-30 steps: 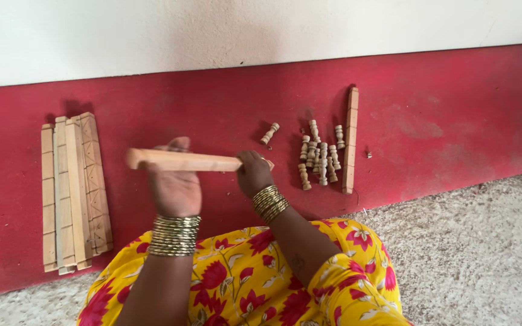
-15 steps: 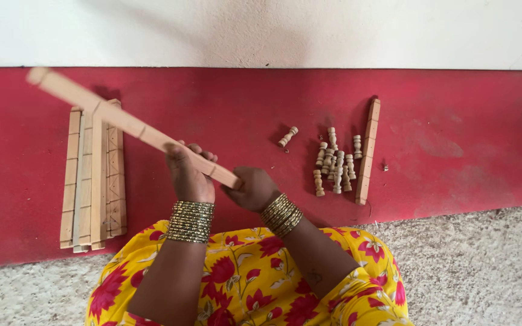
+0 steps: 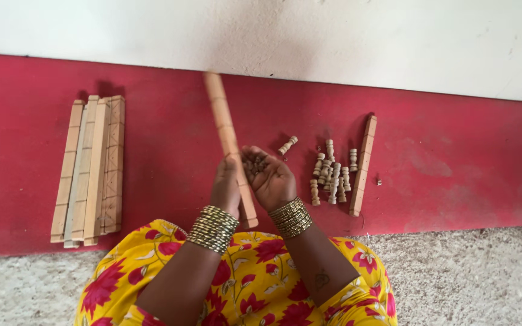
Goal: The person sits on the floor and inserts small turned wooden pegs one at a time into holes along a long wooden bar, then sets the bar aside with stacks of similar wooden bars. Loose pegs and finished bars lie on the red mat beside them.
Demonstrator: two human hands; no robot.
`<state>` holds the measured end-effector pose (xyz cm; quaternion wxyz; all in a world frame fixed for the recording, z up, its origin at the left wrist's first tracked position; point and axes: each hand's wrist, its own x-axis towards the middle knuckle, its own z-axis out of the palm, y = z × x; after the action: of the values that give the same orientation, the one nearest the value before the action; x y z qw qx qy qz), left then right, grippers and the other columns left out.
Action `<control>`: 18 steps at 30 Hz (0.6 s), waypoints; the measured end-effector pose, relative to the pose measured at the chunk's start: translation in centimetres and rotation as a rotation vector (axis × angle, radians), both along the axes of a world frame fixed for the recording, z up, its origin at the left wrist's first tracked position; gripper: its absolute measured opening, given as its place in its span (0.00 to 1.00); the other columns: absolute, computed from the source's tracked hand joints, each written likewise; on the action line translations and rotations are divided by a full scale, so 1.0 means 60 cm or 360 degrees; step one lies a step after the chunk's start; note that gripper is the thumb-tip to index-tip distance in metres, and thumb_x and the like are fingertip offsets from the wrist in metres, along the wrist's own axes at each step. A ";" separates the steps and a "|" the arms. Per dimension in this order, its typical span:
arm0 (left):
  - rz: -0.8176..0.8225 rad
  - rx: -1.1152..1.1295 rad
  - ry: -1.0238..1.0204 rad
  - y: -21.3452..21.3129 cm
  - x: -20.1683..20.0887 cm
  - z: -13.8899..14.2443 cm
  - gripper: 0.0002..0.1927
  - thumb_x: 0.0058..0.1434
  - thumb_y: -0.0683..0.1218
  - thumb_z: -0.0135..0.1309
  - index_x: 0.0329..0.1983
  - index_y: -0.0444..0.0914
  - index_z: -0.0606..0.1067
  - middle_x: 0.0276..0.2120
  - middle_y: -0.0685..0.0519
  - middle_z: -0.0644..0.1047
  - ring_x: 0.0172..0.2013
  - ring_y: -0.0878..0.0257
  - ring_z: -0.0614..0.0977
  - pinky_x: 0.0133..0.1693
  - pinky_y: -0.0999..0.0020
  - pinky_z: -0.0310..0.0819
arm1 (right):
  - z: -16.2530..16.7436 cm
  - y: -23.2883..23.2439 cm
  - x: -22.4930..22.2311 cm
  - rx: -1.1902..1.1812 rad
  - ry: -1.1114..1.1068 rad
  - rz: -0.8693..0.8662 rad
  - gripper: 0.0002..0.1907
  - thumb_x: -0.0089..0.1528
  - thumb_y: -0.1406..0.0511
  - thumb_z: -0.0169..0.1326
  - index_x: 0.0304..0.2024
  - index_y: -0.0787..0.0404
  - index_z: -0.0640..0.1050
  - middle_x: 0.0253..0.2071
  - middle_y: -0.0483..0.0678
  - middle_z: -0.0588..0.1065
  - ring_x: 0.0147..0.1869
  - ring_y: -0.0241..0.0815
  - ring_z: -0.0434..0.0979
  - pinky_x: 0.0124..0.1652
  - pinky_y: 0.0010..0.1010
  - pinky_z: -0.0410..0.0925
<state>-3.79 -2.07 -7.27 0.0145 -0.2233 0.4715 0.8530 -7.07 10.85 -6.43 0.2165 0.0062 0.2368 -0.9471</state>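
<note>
Left hand (image 3: 225, 188) clamped around long wooden slat (image 3: 229, 147), slat nearly upright, tilted slightly left, lower end above lap in yellow floral dress (image 3: 255, 284). Right hand (image 3: 268, 177) just beside slat, palm up, cupped, small pegs resting in it. Stack of wooden slats (image 3: 90, 169) well left on red mat (image 3: 454, 169). Pile of turned wooden pegs (image 3: 331, 172) right of hands, single slat (image 3: 363, 165) beside pile, lone peg (image 3: 287, 145) near right hand.
</note>
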 end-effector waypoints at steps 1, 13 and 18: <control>-0.0003 0.0104 0.0119 0.004 0.001 -0.008 0.29 0.70 0.59 0.43 0.68 0.38 0.64 0.51 0.53 0.77 0.47 0.70 0.81 0.51 0.69 0.77 | 0.008 -0.003 0.002 -0.0015 -0.0037 0.0007 0.23 0.70 0.62 0.35 0.59 0.72 0.69 0.61 0.62 0.72 0.69 0.55 0.69 0.68 0.44 0.63; -0.0093 -0.0165 -0.0018 0.009 -0.002 -0.051 0.23 0.70 0.56 0.45 0.59 0.37 0.72 0.41 0.55 0.76 0.40 0.69 0.76 0.43 0.68 0.75 | -0.025 0.018 -0.018 0.0606 -0.0062 0.0044 0.09 0.72 0.72 0.43 0.54 0.68 0.68 0.62 0.60 0.73 0.65 0.49 0.75 0.64 0.38 0.69; -0.0087 -0.0180 -0.0063 0.007 0.002 -0.036 0.23 0.71 0.56 0.44 0.58 0.36 0.73 0.40 0.53 0.75 0.38 0.67 0.75 0.42 0.66 0.74 | -0.009 0.024 -0.018 0.0290 -0.0071 0.0148 0.18 0.72 0.65 0.40 0.59 0.71 0.68 0.59 0.62 0.73 0.63 0.52 0.75 0.62 0.41 0.70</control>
<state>-3.64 -1.67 -9.41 0.0345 -0.2278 0.5245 0.8197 -8.15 12.31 -7.00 0.2641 0.0361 0.3172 -0.9101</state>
